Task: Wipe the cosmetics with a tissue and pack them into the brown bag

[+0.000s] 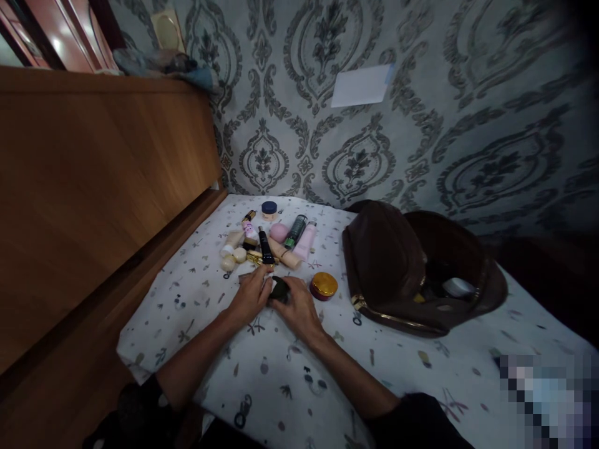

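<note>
Against the right hand (298,307), a dark, half-hidden object (279,289).

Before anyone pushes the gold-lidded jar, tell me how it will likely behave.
The gold-lidded jar sits low and wide, so it would probably slide rather than tip. Its glossy lid may feel slippery. Being round, it could roll if stood on edge.

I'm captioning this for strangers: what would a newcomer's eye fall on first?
The large brown bag, gaping open on the right side of the patterned cloth. Then the shiny gold-lidded jar between it and the right hand, and the cluster of cosmetics just beyond the left hand.
</note>
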Action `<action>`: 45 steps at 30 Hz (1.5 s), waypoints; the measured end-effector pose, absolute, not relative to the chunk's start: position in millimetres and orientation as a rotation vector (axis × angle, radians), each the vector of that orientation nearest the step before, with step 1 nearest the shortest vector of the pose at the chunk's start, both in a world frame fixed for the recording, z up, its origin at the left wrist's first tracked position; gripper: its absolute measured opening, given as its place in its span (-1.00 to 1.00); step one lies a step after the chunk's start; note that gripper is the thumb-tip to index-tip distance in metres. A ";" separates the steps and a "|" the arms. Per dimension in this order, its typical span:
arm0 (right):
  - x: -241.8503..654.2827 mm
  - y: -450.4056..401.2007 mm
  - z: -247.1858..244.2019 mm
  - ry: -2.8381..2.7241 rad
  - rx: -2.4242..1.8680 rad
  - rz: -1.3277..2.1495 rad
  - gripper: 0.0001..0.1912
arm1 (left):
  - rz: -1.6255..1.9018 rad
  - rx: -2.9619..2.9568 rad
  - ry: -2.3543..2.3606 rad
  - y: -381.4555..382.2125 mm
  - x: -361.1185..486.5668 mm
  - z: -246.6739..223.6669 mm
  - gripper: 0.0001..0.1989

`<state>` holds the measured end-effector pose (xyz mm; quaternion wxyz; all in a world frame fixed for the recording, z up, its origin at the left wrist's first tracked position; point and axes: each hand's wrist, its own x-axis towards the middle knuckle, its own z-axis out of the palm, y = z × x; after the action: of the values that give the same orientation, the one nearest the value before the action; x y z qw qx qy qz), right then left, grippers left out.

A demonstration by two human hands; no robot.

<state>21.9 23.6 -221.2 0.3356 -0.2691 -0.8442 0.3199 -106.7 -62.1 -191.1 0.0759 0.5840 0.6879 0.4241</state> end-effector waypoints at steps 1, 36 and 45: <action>22.1 24.0 -221.3 -2.189 -0.715 0.836 -0.69 | 1.278 1.757 2.066 -62.7 -107.3 -191.1 -0.79; 20.4 30.9 -254.8 -2.093 -0.598 0.680 -0.22 | 0.496 2.100 2.363 -45.7 -81.8 -177.7 -0.73; 25.9 24.5 -237.3 -2.202 -0.608 0.807 -0.14 | 0.060 1.986 2.459 -44.1 -82.0 -158.0 -0.73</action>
<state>25.9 24.5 -237.3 0.3517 -0.2350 -0.8508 0.3119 -82.0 -44.1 -158.0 -0.0100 0.6282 0.7778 0.0188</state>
